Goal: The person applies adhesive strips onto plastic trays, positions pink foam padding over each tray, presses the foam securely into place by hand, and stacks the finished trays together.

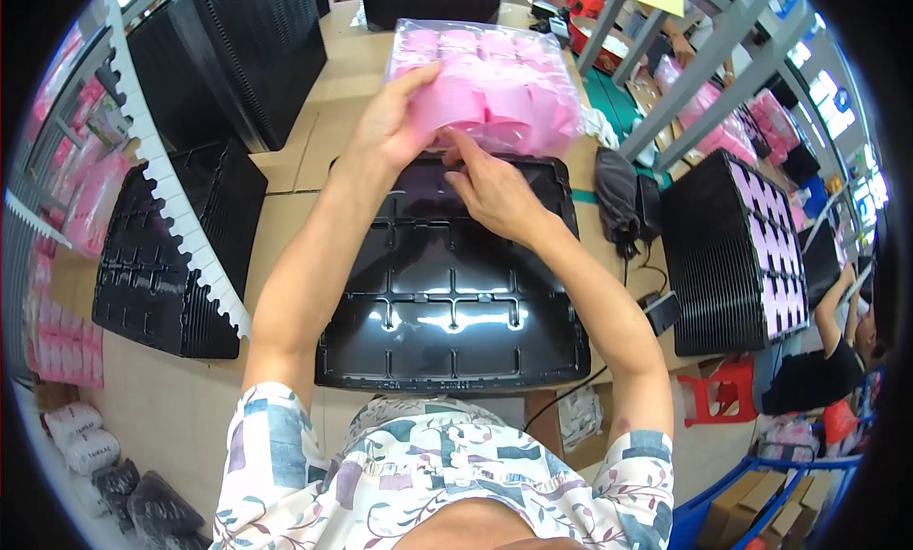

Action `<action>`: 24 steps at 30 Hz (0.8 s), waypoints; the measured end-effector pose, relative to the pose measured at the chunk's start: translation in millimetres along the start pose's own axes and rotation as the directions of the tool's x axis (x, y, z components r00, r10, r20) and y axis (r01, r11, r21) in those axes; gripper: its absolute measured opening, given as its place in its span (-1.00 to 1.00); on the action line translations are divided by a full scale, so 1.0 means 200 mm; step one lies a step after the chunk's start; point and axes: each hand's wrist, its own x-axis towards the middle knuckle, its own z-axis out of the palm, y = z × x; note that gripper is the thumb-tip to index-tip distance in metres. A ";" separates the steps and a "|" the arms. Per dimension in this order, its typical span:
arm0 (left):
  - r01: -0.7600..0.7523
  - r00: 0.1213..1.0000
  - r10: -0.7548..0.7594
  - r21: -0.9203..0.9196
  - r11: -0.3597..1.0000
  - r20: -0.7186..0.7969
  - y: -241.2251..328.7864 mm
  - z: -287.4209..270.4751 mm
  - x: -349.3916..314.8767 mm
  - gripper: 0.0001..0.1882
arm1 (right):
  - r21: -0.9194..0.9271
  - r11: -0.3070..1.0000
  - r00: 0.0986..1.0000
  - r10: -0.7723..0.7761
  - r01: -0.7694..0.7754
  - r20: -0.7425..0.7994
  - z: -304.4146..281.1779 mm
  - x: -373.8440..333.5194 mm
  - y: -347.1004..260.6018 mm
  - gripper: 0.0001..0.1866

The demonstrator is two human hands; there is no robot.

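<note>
At the far middle of the table lies a clear plastic bag point(418, 37) filled with rows of pink rolled pieces. My left hand point(392, 117) grips a pink piece point(452, 101) at the bag's near left side, thumb on top and the other fingers mostly hidden. Just right of it, my right hand point(496, 193) has its index finger reaching to the lower edge of the pink pieces. Its thumb is apart, and nothing shows between them. Beneath both hands sits a glossy black plastic tray point(428, 336) with moulded ridges.
Stacked black trays stand at the left point(181, 255) and at the right, where the stack point(723, 255) has pink pieces on its face. A white toothed strip point(166, 160) crosses the left side. Grey metal posts point(704, 75) rise at right. A red stool point(718, 393) stands below.
</note>
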 end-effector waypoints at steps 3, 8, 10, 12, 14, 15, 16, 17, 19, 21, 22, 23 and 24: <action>0.020 1.000 -0.021 0.041 0.999 0.019 -0.03 -0.07 -0.19 -0.68 | 0.325 0.696 0.768 0.562 -0.640 0.307 -0.01 -0.06 0.16 -0.73; 0.057 0.995 -0.034 0.230 0.971 -0.099 -0.07 -0.27 -0.46 -0.65 | 0.946 0.138 0.721 0.682 -0.292 0.123 -0.20 -0.32 0.15 -0.59; 0.047 0.996 -0.025 0.275 0.960 -0.083 -0.09 -0.32 -0.50 -0.64 | 0.951 0.060 0.649 0.744 -0.302 0.159 -0.28 -0.41 0.15 -0.51; 0.046 0.995 -0.007 0.375 0.926 -0.104 -0.11 -0.42 -0.53 -0.61 | 0.936 -0.076 0.731 0.604 -0.344 0.318 -0.38 -0.56 0.20 -0.27; 0.047 0.993 0.008 0.447 0.893 -0.119 -0.11 -0.45 -0.57 -0.60 | 0.879 -0.100 0.625 0.666 -0.466 0.407 -0.43 -0.60 0.10 -0.12; 0.045 0.993 0.015 0.484 0.874 -0.119 -0.12 -0.48 -0.58 -0.60 | 0.859 -0.050 0.620 0.672 -0.509 0.406 -0.45 -0.62 0.07 -0.16; 0.053 0.990 0.022 0.508 0.860 -0.140 -0.12 -0.48 -0.59 -0.60 | 0.842 -0.001 0.617 0.680 -0.539 0.396 -0.47 -0.66 0.08 -0.21; 0.061 0.989 0.021 0.526 0.848 -0.148 -0.11 -0.48 -0.62 -0.60 | 0.821 0.039 0.619 0.678 -0.570 0.397 -0.46 -0.68 0.10 -0.25; 0.056 0.993 0.024 0.627 0.777 -0.118 -0.10 -0.51 -0.61 -0.59 | 0.800 0.100 0.577 0.746 -0.591 0.333 -0.51 -0.70 0.07 -0.38; 0.089 0.990 0.007 0.656 0.750 -0.142 -0.09 -0.50 -0.60 -0.53 | 0.786 0.109 0.634 0.662 -0.608 0.399 -0.54 -0.73 0.14 -0.41; 0.104 0.983 0.023 0.661 0.743 -0.180 -0.09 -0.54 -0.60 -0.53 | 0.771 0.089 0.606 0.677 -0.631 0.417 -0.55 -0.73 0.14 -0.41; 0.101 0.988 0.012 0.695 0.712 -0.155 -0.10 -0.57 -0.58 -0.56 | 0.763 0.100 0.602 0.683 -0.638 0.414 -0.56 -0.70 0.10 -0.43; 0.093 0.992 -0.001 0.728 0.680 -0.126 -0.09 -0.60 -0.59 -0.59 | 0.716 0.166 0.578 0.722 -0.679 0.380 -0.54 -0.69 0.07 -0.48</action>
